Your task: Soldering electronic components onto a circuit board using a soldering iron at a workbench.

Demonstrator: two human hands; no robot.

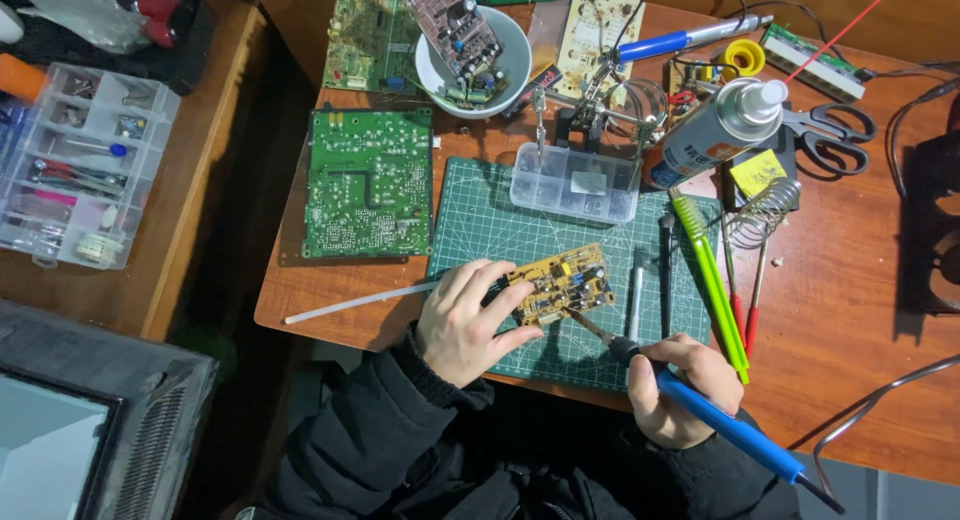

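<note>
A small yellow circuit board [560, 283] lies on the green cutting mat [480, 220]. My left hand [465, 320] rests on the mat and grips the board's left edge between thumb and fingers. My right hand [680, 388] holds a blue-handled soldering iron [715, 415] like a pen. Its metal tip touches the board's lower right part.
A large green circuit board [368, 183] lies left of the mat. Behind the mat are a clear parts box [574, 184], a white bowl [432, 72] of boards, a spray can [712, 130], scissors [830, 135] and a coil iron stand [765, 212]. Green tweezers [708, 272] and screwdrivers lie at the right.
</note>
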